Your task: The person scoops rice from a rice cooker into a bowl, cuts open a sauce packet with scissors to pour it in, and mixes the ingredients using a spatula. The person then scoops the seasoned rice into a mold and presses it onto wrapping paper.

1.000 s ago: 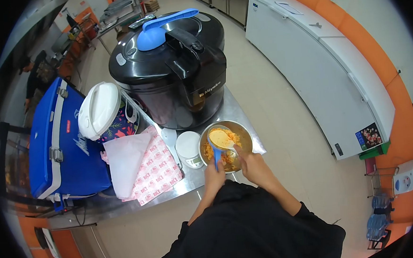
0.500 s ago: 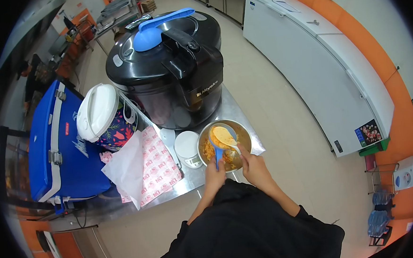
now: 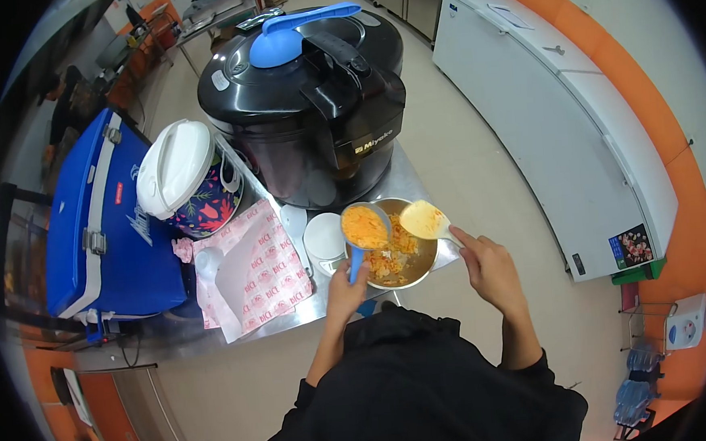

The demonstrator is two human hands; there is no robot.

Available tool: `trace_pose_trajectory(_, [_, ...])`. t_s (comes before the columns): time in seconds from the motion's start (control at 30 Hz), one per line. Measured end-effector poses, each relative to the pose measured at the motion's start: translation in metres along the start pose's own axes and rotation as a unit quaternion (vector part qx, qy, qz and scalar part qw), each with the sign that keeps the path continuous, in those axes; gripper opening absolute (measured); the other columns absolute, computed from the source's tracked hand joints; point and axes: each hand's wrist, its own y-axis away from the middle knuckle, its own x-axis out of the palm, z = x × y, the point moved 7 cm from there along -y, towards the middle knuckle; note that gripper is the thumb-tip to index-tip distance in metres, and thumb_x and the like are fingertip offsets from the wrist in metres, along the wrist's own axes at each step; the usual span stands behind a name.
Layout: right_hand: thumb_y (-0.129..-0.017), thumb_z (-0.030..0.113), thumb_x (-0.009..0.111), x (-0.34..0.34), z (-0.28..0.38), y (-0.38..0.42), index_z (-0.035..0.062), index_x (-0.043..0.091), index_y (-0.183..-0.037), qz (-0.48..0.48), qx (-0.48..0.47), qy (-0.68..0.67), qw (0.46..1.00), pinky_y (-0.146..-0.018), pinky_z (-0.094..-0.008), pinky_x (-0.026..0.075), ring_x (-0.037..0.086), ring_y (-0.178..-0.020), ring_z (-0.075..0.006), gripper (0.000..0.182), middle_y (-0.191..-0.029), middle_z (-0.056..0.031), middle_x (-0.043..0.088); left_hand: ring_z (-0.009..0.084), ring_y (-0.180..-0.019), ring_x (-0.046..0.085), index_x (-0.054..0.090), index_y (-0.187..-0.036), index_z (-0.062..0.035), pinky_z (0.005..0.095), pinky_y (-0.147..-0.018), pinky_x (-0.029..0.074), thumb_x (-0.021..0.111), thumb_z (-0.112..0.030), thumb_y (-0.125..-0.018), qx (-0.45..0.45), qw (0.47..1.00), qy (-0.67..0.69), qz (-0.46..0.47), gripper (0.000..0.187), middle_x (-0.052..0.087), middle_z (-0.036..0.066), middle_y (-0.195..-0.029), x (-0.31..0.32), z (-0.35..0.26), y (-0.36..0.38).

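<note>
My left hand (image 3: 346, 295) is closed round the handle of a blue ladle (image 3: 357, 264), whose bowl is heaped with orange-yellow rice. The ladle is above the left side of a metal bowl (image 3: 428, 256) holding more of the rice. In my right hand (image 3: 489, 270) is a cream-coloured rice paddle (image 3: 424, 219), raised over the bowl's right rim with yellow smears on its blade. Left of the bowl stands a small white kitchen scale (image 3: 323, 237). Printed pink-and-white wrapping paper (image 3: 279, 261) lies beyond the scale, with a translucent sheet on top.
A large black rice cooker (image 3: 300, 151) stands behind the bowl, another blue ladle (image 3: 278, 47) on its lid. To the left are a flowered container with a white lid (image 3: 176, 171) and a blue cooler box (image 3: 116, 243). A chest freezer (image 3: 525, 121) lines the right wall; a person (image 3: 67, 104) is at far left.
The paddle has moved right, away from the ladle and out over the bowl's rim. The ladle has shifted slightly left, its heap of rice now in full view. The translucent sheet has shifted.
</note>
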Motion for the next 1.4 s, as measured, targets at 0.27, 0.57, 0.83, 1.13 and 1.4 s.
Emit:
trace_pose_trajectory(0.27, [-0.073,0.007,0.061,0.075,-0.002,-0.016,0.0005,0.061,-0.086,0.171,-0.028,0.304,0.937,-0.062,-0.0417,0.052,0.065,-0.069,-0.0322,0.015,-0.076,-0.0177,0.062,0.0248,-0.070,0.064,0.054,-0.106,0.0022,0.0339,-0.066,0.050,0.067,-0.016,-0.078,0.090,0.977,-0.130,-0.146,0.037,0.066,0.017,-0.083,-0.027,-0.006,-0.015])
trace_pose_trajectory(0.57, [-0.079,0.011,0.061,0.081,-0.071,-0.052,0.0161,0.065,-0.106,0.136,0.069,0.211,0.966,-0.068,-0.0428,0.052,0.064,-0.082,-0.0307,0.027,-0.085,-0.0122,0.065,0.0206,-0.067,0.064,0.051,-0.120,0.0012,0.0317,-0.062,0.050,0.061,-0.008,-0.077,0.139,0.986,-0.037,-0.081,0.046,0.067,0.016,-0.084,-0.022,0.012,-0.039])
trace_pose_trajectory(0.83, [-0.079,0.010,0.063,0.118,-0.083,-0.118,0.0196,0.063,-0.110,0.226,-0.135,0.142,0.954,-0.082,-0.0416,0.046,0.055,-0.099,-0.0276,0.033,-0.097,-0.0040,0.066,0.0090,-0.047,0.050,0.048,-0.123,0.0031,0.0240,-0.044,0.040,0.057,-0.003,-0.079,0.125,0.992,0.002,-0.025,0.046,0.060,0.007,-0.077,-0.016,0.000,-0.040])
trace_pose_trajectory(1.13, [-0.079,0.012,0.059,0.103,-0.024,-0.004,0.0206,0.066,-0.102,0.109,-0.237,0.262,0.929,-0.075,-0.0364,0.040,0.052,-0.094,-0.0219,0.025,-0.099,-0.0008,0.063,0.0068,-0.048,0.051,0.045,-0.125,0.0048,0.0206,-0.042,0.040,0.058,-0.005,-0.085,0.073,0.983,0.169,-0.013,0.043,0.059,0.007,-0.085,-0.010,0.009,-0.033])
trace_pose_trajectory(1.4, [-0.080,0.009,0.058,0.036,-0.051,-0.039,0.0144,0.068,-0.105,0.177,0.044,0.275,0.944,-0.073,-0.0427,0.051,0.062,-0.085,-0.0300,0.027,-0.089,-0.0087,0.066,0.0060,-0.047,0.049,0.044,-0.124,0.0041,0.0188,-0.041,0.035,0.059,-0.004,-0.085,0.085,0.984,0.157,-0.009,0.042,0.057,0.004,-0.085,-0.002,0.001,-0.026])
